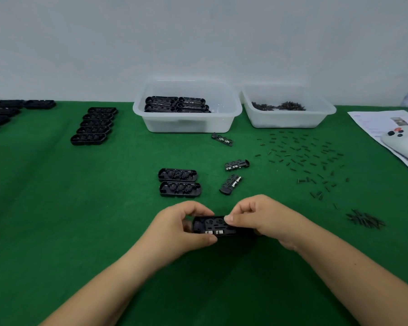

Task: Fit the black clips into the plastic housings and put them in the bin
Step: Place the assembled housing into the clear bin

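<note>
A black plastic housing (212, 226) with small white contacts is held just above the green table near its front middle. My left hand (181, 228) grips its left end, thumb below and fingers behind. My right hand (257, 218) pinches its right end with curled fingers. Two more empty housings (178, 182) lie side by side just beyond my hands. Three black clip inserts (236, 164) lie to their right. The clear bin (186, 118) at the back middle holds several finished housings.
A second clear bin (287, 114) at the back right holds small dark parts. Several small black pins (299, 156) are scattered on the right, with a bundle (364, 220) nearer me. A stack of housings (93, 127) sits left. A white controller (403, 140) lies on paper.
</note>
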